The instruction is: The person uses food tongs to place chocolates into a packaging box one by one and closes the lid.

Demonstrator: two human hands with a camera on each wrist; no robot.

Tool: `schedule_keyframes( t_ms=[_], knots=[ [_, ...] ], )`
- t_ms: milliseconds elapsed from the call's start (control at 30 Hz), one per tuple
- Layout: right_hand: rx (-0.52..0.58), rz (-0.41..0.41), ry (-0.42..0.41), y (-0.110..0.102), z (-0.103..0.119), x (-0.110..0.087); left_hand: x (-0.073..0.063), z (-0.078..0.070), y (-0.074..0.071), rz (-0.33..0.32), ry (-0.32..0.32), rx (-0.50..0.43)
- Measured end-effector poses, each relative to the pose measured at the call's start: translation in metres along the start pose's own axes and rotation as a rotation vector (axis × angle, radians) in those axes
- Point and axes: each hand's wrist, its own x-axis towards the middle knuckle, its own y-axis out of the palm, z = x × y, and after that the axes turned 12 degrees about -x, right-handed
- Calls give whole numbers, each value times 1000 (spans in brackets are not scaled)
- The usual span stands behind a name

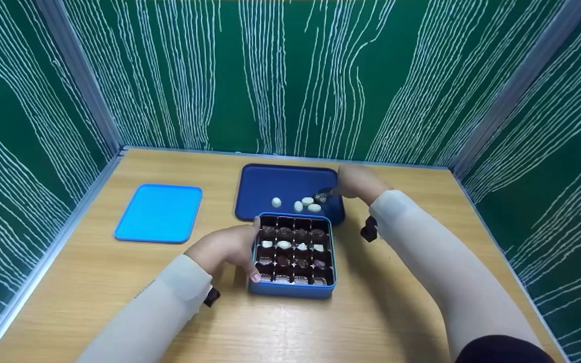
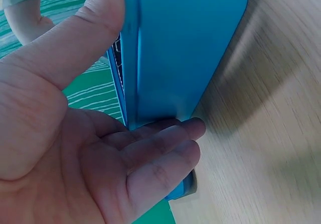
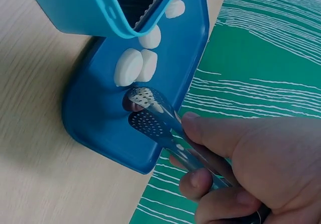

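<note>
Okay, nearest first: pale sleeves [image 1: 154, 302] on both forearms, black cloth [image 1: 502, 350] at the right one's lower end. Wood-grain table [image 1: 280, 333] under everything. Blue box [image 1: 293, 290] sits upright, roughly mid-table, left hand [image 1: 235, 247] along its left side. Thumb on the rim by the near left corner, fingers reaching the far left corner; thumb and fingers wide apart, box side held between them. Inside, a dark divider [image 1: 293, 253] with rows of compartments: dark pieces [image 1: 284, 233] in some, one row of white fillings [image 1: 284, 245] across the middle. Off to the left, flat light-blue panel [image 1: 162, 214], lid-like, well apart from the box. Just beyond the box, dark blue tray [image 1: 290, 179]; box corner overlaps its near edge in view, contact unclear. Four white pieces [image 1: 314, 207] lie on it toward the near side. Right hand [image 1: 358, 182] over the tray's right end, fingers clamped on metal tongs [image 3: 188, 158]. Perforated tong heads slightly apart, right beside the white pieces; can't tell if touching. Farthest, green walls [image 1: 310, 75] with white wavy lines.
</note>
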Motion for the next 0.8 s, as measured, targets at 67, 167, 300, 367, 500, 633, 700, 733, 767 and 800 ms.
schedule_keyframes(
  t_ms=[67,167,300,367,500,633,700,733,767,800],
  knots=[
    [12,1,-5,-2,-2,-3,0,0,0,0,-3,-2],
    [17,-11,-41,-8,-5,-11,1,0,0,4,-6,-5],
    [-8,-34,-109,-20,-6,-28,1,0,0,10,-9,-12],
    [-34,-48,-162,-27,-4,-40,2,0,0,11,-8,-16],
    [-81,-43,-301,-40,11,-73,1,1,1,12,4,-15],
    [-89,-26,-462,-43,34,-104,1,1,0,8,6,-8],
    [-107,-38,-541,-41,47,-116,1,1,-1,3,12,-3],
    [-124,-52,-578,-39,54,-120,1,1,-1,3,14,-3],
    [-145,-66,-610,-37,60,-124,1,1,0,1,20,-4],
    [-160,-70,-633,-36,67,-127,1,2,0,-1,26,-7]
  ],
)
